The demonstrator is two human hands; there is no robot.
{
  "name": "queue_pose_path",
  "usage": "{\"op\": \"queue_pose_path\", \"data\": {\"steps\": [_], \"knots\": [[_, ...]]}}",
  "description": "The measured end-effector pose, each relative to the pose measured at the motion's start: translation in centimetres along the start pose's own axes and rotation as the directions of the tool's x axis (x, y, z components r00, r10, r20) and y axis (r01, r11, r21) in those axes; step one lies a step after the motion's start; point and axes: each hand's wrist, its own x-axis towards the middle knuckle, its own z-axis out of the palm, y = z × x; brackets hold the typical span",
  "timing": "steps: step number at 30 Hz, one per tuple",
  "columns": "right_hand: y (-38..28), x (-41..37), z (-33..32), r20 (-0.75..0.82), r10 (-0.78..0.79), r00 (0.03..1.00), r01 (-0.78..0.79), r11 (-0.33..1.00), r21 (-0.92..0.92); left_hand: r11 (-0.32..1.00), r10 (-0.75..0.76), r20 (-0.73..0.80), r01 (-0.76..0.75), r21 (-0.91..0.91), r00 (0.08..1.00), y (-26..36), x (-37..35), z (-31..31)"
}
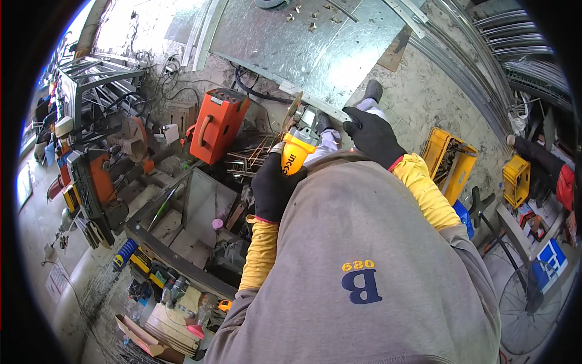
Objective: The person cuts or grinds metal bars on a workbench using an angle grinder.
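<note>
My left hand (pixel 274 187), in a black glove, is wrapped around the yellow body of an angle grinder (pixel 298 153). The grinder's metal head and its disc (pixel 293 111) point away from me, close to a pale metal bar (pixel 314 101). That bar lies along the near edge of a sheet-metal surface (pixel 273 45). My right hand (pixel 374 136), also black-gloved, is closed at the right end of the bar, with thumb and fingers around it. Yellow sleeves cover both forearms.
An orange machine with a handle (pixel 219 126) stands left of the grinder, beside thin metal rods (pixel 251 156). A dark metal frame (pixel 173 252) is at lower left. Yellow crates (pixel 451 162) sit at right, near long metal profiles (pixel 464 76). Another person's red sleeve (pixel 565 187) shows far right.
</note>
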Motion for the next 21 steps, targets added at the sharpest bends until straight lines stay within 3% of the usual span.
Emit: {"op": "queue_pose_path", "data": {"steps": [21], "knots": [[-0.1, -0.3, 0.6, -0.089, 0.000, 0.996, -0.009, 0.995, -0.103, 0.997, -0.008, 0.047, 0.004, 0.072, 0.999, 1.9, 0.6, -2.5]]}}
